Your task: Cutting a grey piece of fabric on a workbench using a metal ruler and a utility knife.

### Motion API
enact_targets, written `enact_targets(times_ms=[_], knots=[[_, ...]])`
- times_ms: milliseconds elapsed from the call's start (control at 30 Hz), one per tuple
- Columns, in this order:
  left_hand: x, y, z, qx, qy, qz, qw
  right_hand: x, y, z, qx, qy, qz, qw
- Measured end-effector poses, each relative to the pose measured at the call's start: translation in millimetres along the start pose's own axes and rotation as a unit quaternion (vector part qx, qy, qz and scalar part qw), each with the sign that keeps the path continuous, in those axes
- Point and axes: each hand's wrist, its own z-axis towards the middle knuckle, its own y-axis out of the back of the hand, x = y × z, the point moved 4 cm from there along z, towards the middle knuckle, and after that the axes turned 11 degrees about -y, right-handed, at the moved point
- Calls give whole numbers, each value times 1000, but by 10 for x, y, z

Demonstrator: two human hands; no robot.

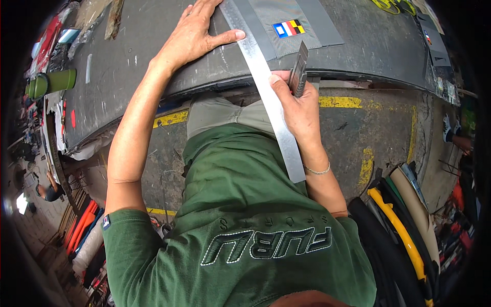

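A long metal ruler point(258, 59) runs from the worktable back over its near edge towards my body. My left hand point(192, 36) lies spread on the table beside it, the thumb tip resting on the metal and the far fingers partly out of frame. Under and beside the ruler is a grey fabric piece point(327, 23) with darker side bands and a small multicoloured patch point(289, 29). My right hand point(302, 110) is closed around a utility knife point(298, 74), its blade end pointing away from me. The right thumb is at the ruler's edge.
The dark worktable point(133, 61) has a worn, scratched top. A green cylinder point(53, 83) sits at its left end, with another grey piece point(433, 43) and yellow cord point(391, 6) at the right. Fabric rolls point(401, 230) stand behind on the right; people are farther off.
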Motion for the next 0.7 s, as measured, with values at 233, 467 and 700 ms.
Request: enact_targets(times_ms=[233,467,700], knots=[[-35,29,20,4,20,-3,1000,-13,-3,16,-2,-2,3,1000],[64,12,7,22,-7,26,999,80,38,-32,6,-45,-19,999],[-140,224,159,108,-19,116,987,387,511,-350,-72,84,-250,962]])
